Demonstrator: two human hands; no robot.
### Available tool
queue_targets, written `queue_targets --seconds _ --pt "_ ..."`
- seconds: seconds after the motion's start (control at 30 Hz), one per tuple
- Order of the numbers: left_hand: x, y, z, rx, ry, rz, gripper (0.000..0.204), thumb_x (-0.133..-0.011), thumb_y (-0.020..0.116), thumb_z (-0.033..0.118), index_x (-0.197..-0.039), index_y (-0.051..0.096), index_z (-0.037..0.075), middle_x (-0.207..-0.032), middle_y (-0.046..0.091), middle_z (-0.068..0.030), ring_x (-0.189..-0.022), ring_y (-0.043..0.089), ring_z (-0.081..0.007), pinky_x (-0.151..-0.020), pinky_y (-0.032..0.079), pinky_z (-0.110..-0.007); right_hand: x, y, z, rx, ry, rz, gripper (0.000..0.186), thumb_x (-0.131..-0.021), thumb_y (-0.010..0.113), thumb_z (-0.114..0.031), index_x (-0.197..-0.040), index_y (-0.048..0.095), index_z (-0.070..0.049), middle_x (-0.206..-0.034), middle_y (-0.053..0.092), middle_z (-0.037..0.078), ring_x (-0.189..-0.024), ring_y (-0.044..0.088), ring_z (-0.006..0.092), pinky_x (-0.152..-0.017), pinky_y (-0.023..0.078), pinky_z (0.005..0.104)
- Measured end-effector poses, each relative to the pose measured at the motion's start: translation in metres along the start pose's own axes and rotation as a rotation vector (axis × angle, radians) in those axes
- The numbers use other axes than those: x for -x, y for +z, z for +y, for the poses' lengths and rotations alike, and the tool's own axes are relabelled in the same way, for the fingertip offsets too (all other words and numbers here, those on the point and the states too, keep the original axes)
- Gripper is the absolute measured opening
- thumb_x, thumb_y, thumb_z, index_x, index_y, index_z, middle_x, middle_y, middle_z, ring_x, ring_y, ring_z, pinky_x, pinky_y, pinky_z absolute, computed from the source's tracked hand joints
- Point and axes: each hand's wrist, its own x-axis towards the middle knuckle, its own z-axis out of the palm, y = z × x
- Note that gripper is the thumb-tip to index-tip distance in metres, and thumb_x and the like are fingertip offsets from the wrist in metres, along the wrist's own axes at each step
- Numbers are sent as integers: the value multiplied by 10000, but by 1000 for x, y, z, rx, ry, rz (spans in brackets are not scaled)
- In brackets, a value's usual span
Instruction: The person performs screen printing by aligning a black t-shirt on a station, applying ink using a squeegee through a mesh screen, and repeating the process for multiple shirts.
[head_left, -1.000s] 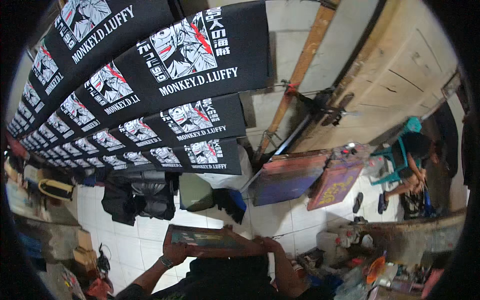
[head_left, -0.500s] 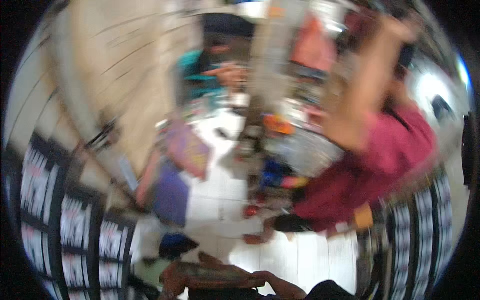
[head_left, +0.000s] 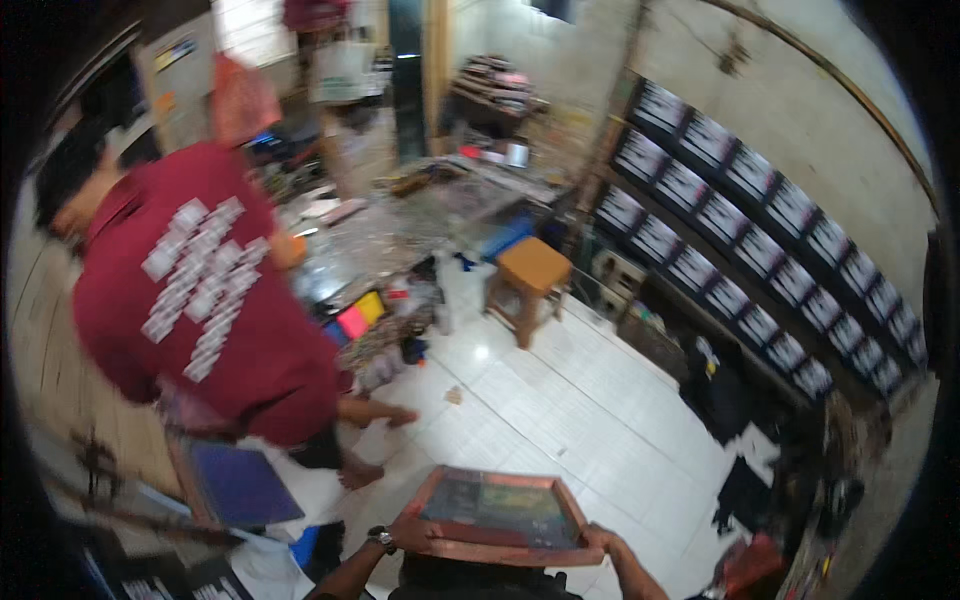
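The view has swung since half a second ago: a person in a red shirt (head_left: 190, 290) now bends left of the wooden printing frame (head_left: 497, 515). Behind the frame stands a cluttered table (head_left: 420, 215), beyond it an orange stool (head_left: 532, 268). The left hand (head_left: 412, 533) and right hand (head_left: 600, 540) still grip the frame's near corners, low in view.

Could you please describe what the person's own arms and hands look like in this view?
Both forearms come in from the lower edge and are bare, with no sleeves showing. The left hand has no glove; a dark wristwatch with a round face sits on that wrist. The right hand is also ungloved, and its wrist shows no watch or band. No rings can be made out.
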Motion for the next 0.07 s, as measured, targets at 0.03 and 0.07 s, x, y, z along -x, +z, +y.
queue_targets --seconds 0.03,0.07 --pt "-17 -29 23 83 -2 130 505 -965 617 551 -1059 693 61 -1050 719 -154 -1043 695 -317 -936 507 -443 18 -18 -3 326 -92 -99 358 -884 654 -325 -1055 751 -26 -756 697 60 -735 650 217 -707 526 394" --pt "-58 -55 54 23 118 48 505 -965 617 551 -1059 693 61 -1050 719 -154 -1043 695 -317 -936 507 -443 62 -26 18 54 40 245 337 -898 663 -334 -992 743 -21 -733 707 102 -715 673 273 -710 536 422"
